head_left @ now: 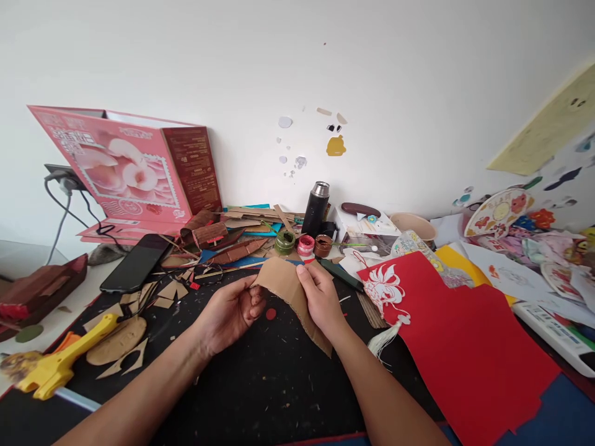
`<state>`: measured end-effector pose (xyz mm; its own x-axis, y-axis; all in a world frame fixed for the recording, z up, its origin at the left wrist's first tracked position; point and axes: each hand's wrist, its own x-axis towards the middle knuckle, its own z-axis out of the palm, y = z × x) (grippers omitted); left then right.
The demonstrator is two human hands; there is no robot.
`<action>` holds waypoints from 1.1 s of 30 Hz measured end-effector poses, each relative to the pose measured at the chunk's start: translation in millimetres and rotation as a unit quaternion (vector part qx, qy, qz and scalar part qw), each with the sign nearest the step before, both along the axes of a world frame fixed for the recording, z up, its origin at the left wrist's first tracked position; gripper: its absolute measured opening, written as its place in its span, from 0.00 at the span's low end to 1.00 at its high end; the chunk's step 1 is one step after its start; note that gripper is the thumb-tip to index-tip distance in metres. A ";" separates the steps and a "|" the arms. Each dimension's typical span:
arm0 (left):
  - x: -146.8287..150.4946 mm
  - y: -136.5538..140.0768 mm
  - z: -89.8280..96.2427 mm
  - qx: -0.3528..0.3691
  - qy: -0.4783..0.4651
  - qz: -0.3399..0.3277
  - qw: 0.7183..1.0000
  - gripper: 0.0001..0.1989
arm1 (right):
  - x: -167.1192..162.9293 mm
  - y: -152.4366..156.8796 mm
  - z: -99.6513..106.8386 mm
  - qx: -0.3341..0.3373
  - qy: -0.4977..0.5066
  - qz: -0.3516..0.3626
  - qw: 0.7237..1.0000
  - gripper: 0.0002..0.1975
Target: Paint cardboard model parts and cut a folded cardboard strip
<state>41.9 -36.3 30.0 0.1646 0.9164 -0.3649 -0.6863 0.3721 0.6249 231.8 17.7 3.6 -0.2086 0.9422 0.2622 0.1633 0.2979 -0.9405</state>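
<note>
A curved piece of brown cardboard (284, 280) is held above the black mat, its cut edge facing me. My left hand (236, 313) pinches its left corner between thumb and curled fingers. On the other side my right hand (320, 297) grips the piece, thumb on top and the fingers hidden underneath. The cardboard bends down towards the lower right. Beyond it stand open paint jars: a green one (285, 242), a red one (305, 246) and a brown one (323, 246).
Cardboard scraps (171, 290), a phone (137, 263) and a yellow glue gun (74, 356) lie to the left. A black flask (316, 207) stands near the wall. Red paper (465, 347) covers the right side. A pink box (134, 167) stands at back left.
</note>
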 end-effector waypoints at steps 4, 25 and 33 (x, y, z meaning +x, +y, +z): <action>-5.3 -1.6 -5.2 0.062 -0.009 -0.043 0.997 0.13 | -2.1 -3.3 -2.2 -0.012 -0.034 0.004 0.999 0.25; -21.4 5.5 -3.8 0.074 0.213 0.076 0.971 0.19 | -5.1 -7.5 -6.4 -0.011 -0.108 0.064 0.992 0.22; -18.3 3.9 -6.9 0.064 0.211 0.066 0.973 0.24 | -2.2 -10.8 -0.7 0.014 -0.106 0.061 0.992 0.23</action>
